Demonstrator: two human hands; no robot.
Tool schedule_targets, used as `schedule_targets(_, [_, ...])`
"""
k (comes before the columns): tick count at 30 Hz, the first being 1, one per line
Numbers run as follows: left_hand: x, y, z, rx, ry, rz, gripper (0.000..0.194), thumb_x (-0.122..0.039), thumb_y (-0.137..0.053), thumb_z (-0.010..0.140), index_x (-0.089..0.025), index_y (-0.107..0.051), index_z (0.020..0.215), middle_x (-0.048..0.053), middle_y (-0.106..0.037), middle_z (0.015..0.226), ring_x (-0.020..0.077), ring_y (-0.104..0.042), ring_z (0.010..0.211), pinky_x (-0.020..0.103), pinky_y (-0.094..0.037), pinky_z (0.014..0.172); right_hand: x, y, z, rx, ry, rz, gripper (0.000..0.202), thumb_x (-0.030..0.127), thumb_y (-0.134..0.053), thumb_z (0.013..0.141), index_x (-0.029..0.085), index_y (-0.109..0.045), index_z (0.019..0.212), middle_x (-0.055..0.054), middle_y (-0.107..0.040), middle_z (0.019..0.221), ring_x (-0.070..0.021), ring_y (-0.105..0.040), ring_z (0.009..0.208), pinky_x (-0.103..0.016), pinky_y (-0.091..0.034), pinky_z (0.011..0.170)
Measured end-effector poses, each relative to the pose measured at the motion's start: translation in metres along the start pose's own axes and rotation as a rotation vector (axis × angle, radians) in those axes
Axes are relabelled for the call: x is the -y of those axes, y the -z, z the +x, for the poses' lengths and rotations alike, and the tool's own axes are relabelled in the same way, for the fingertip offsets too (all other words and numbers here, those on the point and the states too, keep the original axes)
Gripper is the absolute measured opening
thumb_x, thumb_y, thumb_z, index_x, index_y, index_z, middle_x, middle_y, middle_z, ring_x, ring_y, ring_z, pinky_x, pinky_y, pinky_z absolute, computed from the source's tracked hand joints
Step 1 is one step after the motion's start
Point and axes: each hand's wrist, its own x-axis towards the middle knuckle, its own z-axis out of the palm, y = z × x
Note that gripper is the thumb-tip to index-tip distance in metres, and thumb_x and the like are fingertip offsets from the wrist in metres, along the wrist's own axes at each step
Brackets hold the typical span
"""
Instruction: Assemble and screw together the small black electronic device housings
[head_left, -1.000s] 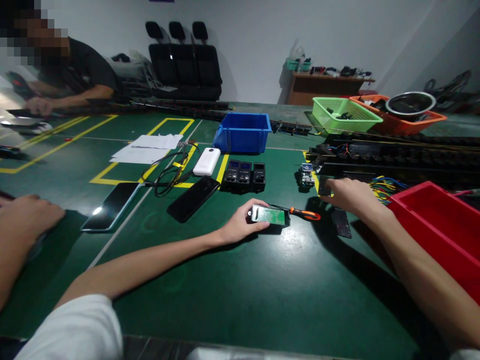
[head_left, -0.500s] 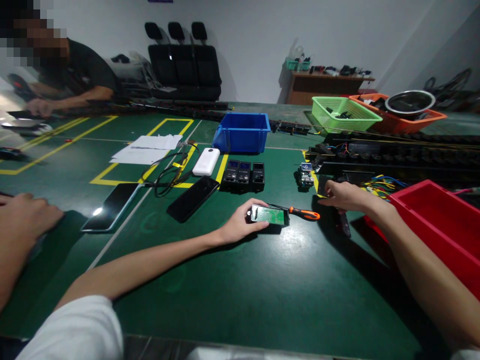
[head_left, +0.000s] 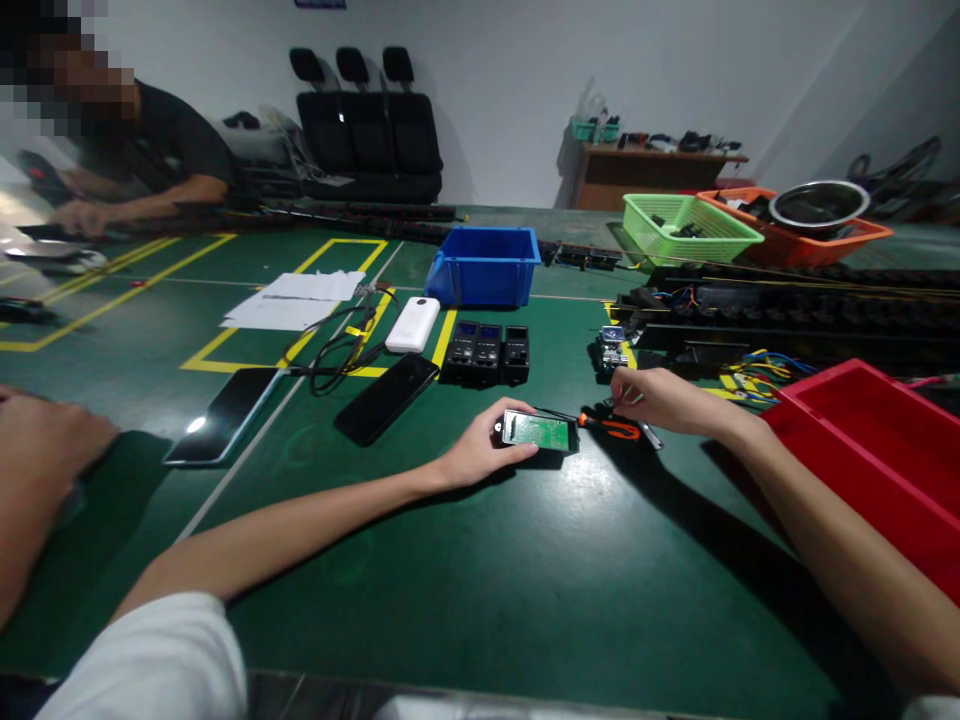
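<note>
My left hand point(head_left: 487, 443) is closed around a small black case with a green circuit board point(head_left: 551, 432) showing in it, just above the green table. My right hand point(head_left: 641, 396) has its fingers pinched together, over the orange-and-black handle of a screwdriver point(head_left: 619, 430). A small dark piece shows at its fingertips, too unclear to name. Beyond that hand lies a small circuit-board assembly point(head_left: 613, 345). Several black modules point(head_left: 487, 352) stand in a row behind my left hand. A black phone point(head_left: 386, 398) lies to their left.
A red bin point(head_left: 862, 450) stands at right, a blue bin point(head_left: 487, 265) at the back. Beyond are a green basket point(head_left: 690, 235) and long black rails point(head_left: 750, 305). At left are a white power bank point(head_left: 412, 324), cables, papers point(head_left: 296, 300), another phone point(head_left: 221, 415) and another person's hand point(head_left: 56, 435).
My right hand has moved left, away from the red bin and towards the screwdriver. My left hand keeps the case with the circuit board in the same place.
</note>
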Motion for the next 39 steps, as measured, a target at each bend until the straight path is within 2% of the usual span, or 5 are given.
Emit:
schedule_targets(4, [-0.001,0.001,0.000,0.009,0.002,-0.003,0.051,-0.040,-0.074,0.076,-0.018,-0.056,0.119,0.010,-0.062,0.118,0.0202,-0.062,0.099,0.033,-0.050,0.087,-0.002,-0.001,0.001,-0.086,-0.048,-0.138,0.018,0.031,-0.062,0.079,0.021,-0.058,0.093,-0.006,-0.070,0.088,-0.0204,-0.066,0.076,-0.027,-0.045,0.063])
schedule_targets(10, [-0.002,0.002,-0.001,0.018,-0.001,-0.006,0.051,-0.040,-0.074,0.076,-0.019,-0.056,0.119,0.010,-0.061,0.121,0.0214,-0.062,0.103,0.035,-0.049,0.090,-0.005,-0.008,0.003,0.015,-0.210,-0.295,0.038,0.053,-0.066,0.074,0.020,-0.063,0.092,-0.010,-0.069,0.096,-0.0264,-0.067,0.083,-0.029,-0.043,0.058])
schedule_targets(18, [-0.001,0.002,0.000,0.027,0.003,0.011,0.051,-0.040,-0.073,0.077,-0.018,-0.055,0.119,0.010,-0.061,0.119,0.0204,-0.062,0.100,0.033,-0.049,0.087,0.003,-0.011,0.006,0.044,-0.192,-0.330,0.035,0.035,-0.064,0.075,0.018,-0.063,0.105,-0.012,-0.070,0.100,-0.0278,-0.068,0.088,-0.030,-0.045,0.064])
schedule_targets(31, [0.000,0.002,-0.001,0.035,-0.004,0.019,0.050,-0.039,-0.073,0.078,-0.018,-0.054,0.119,0.009,-0.061,0.116,0.0195,-0.061,0.099,0.032,-0.049,0.086,0.015,-0.017,0.009,-0.039,-0.264,-0.459,0.038,0.023,-0.049,0.083,0.013,-0.058,0.118,-0.018,-0.069,0.105,-0.0336,-0.069,0.088,-0.034,-0.045,0.063])
schedule_targets(39, [0.003,0.003,0.002,0.044,-0.015,-0.030,0.055,-0.036,-0.077,0.074,-0.018,-0.054,0.120,0.010,-0.060,0.120,0.0207,-0.061,0.104,0.033,-0.049,0.090,0.006,-0.017,0.010,-0.174,-0.157,-0.283,0.031,0.024,-0.049,0.090,0.019,-0.061,0.118,-0.013,-0.072,0.097,-0.0289,-0.069,0.084,-0.034,-0.046,0.068])
